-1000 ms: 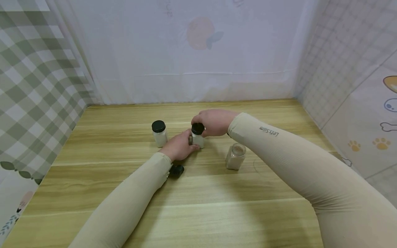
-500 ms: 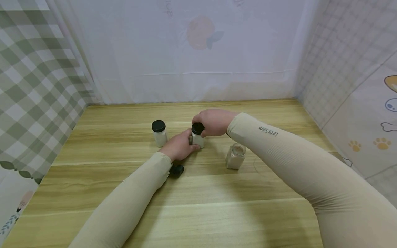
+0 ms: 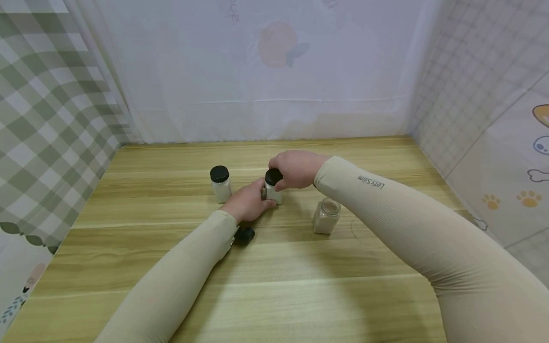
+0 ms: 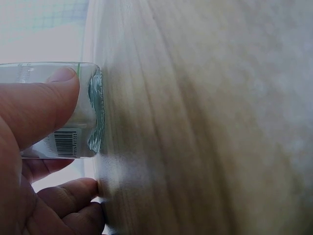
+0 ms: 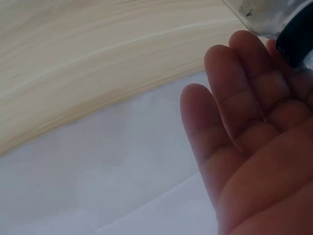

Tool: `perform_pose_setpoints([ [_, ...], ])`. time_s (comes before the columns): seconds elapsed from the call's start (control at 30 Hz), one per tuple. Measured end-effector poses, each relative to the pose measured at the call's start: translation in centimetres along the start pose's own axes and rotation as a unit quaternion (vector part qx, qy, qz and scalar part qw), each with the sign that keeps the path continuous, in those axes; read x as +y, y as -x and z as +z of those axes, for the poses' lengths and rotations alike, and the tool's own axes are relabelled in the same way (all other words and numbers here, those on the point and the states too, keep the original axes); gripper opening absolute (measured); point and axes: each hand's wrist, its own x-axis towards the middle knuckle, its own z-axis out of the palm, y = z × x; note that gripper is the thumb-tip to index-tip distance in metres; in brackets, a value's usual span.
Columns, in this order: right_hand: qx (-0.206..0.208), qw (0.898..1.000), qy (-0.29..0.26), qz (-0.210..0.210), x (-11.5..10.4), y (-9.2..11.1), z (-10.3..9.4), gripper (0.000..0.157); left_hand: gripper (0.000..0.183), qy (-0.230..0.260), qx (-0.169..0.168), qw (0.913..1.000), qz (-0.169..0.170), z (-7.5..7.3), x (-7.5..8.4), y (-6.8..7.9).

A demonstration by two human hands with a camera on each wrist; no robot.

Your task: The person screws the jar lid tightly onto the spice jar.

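A glass jar (image 3: 273, 194) of white contents stands upright on the table, topped by a black lid (image 3: 273, 176). My left hand (image 3: 248, 202) grips the jar's body low down, thumb across its front; in the left wrist view the thumb lies on the clear glass (image 4: 85, 117) above a barcode label (image 4: 66, 142). From the right, my right hand (image 3: 297, 168) pinches the lid between thumb and fingers. In the right wrist view the black lid (image 5: 296, 39) shows at the top corner, and the other fingers (image 5: 222, 83) extend beside it.
Left of my hands stands another black-lidded jar (image 3: 221, 188). A lidless square jar (image 3: 326, 216) with pale brownish contents is in front of my right forearm. The wooden table (image 3: 274, 295) ends at a white curtain (image 3: 193, 71) behind.
My right hand's fingers have turned and shifted slightly right around the lid. The left hand and the jar's body have stayed in place.
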Motion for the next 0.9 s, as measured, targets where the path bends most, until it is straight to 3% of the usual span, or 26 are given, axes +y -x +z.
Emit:
perform_pose_setpoints([
  [0.27, 0.004, 1.000, 0.006, -0.022, 0.19, 0.23, -0.23, 0.053, 0.053, -0.005, 0.000, 1.0000, -0.003, 0.06, -0.10, -0.10],
  [0.5, 0.003, 0.999, 0.011, -0.043, 0.12, 0.34, -0.49, 0.028, 0.058, -0.001, -0.004, 0.9999, -0.009, -0.07, 0.04, -0.02],
  [0.9, 0.000, 0.999, 0.008, -0.033, -0.01, 0.31, -0.42, 0.028, 0.055, -0.002, -0.007, 1.0000, -0.006, -0.10, 0.05, -0.05],
])
